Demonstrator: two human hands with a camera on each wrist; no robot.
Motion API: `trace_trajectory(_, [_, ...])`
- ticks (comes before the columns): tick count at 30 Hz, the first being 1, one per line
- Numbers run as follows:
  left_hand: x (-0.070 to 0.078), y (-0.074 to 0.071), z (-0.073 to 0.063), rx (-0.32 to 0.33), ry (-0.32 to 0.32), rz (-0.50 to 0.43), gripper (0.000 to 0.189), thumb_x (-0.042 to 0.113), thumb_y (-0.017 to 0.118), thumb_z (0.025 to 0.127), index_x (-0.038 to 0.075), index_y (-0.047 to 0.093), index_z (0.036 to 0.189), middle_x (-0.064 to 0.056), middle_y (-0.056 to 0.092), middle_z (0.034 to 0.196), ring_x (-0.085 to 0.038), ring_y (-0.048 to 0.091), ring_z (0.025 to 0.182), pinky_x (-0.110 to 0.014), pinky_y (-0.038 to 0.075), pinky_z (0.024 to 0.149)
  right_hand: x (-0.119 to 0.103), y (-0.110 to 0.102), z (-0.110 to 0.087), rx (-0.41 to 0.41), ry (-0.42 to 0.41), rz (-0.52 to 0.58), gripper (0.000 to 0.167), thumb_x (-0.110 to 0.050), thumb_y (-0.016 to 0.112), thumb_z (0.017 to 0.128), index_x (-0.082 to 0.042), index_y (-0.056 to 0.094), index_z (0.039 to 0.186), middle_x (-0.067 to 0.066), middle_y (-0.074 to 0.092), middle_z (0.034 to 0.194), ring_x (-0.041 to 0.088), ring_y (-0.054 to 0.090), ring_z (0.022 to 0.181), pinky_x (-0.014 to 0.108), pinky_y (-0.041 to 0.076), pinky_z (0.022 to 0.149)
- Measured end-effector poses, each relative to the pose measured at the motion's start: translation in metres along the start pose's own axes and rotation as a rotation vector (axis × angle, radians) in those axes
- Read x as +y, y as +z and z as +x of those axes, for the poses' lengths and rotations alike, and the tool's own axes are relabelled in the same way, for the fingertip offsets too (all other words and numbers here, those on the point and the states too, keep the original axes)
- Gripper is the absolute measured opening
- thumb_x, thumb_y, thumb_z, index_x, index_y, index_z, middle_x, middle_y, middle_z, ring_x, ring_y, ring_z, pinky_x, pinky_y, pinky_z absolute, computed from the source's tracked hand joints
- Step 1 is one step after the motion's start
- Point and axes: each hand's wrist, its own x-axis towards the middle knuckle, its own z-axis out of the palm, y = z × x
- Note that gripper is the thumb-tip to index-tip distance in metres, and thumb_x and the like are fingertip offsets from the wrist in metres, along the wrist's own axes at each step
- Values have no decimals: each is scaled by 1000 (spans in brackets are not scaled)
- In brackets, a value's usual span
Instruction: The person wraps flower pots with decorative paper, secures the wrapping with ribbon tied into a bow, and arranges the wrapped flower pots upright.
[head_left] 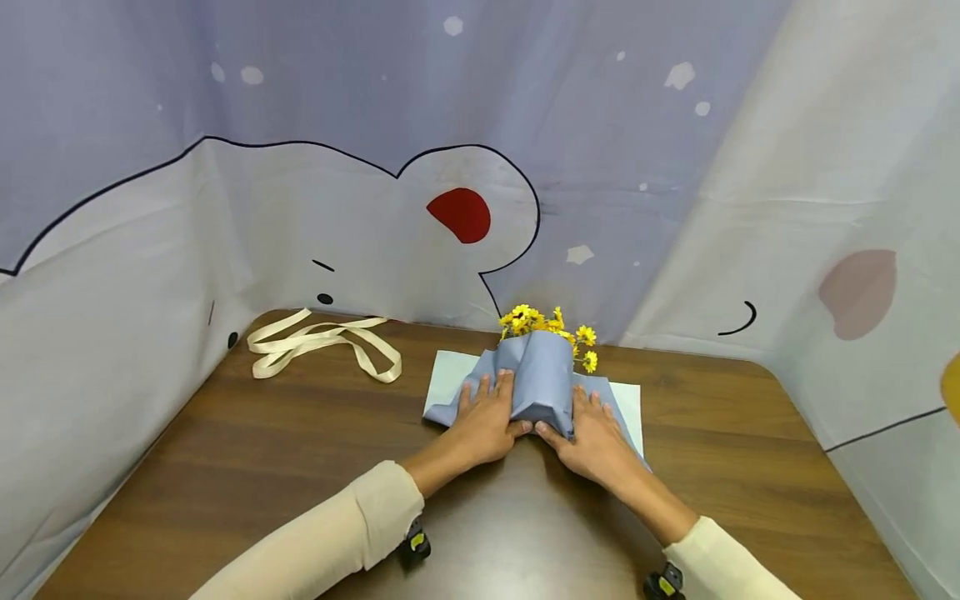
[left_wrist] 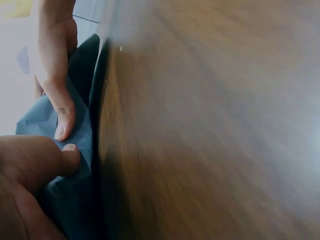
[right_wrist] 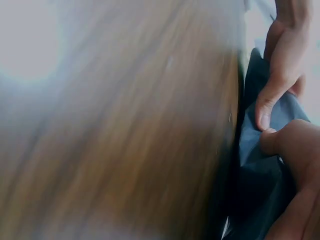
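Observation:
Blue-grey wrapping paper is folded over a bunch of small yellow flowers, whose heads stick out at the far end; the stems are hidden. Beneath it lies a pale sheet of paper. My left hand presses on the wrap left of the raised fold, fingers stretched forward. On the other side, my right hand rests with its fingers extended along the paper. Both thumbs point inward at the wrap's near edge. The left wrist view shows the two thumbs close together on the blue paper.
A cream ribbon lies in loose loops at the back left of the brown wooden table. A printed cloth curtain hangs along the table's back and sides.

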Motion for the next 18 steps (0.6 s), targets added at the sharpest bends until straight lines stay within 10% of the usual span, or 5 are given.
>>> trace_trajectory(18, [-25, -28, -27, -6, -5, -23, 118, 70, 65, 98, 1, 15, 180, -34, 17, 184, -53, 0, 175, -70, 0, 142, -22, -2, -12, -131, 63, 77, 109, -70, 59, 110, 0, 12, 180, 26, 21, 186, 61, 13, 169, 84, 16, 133])
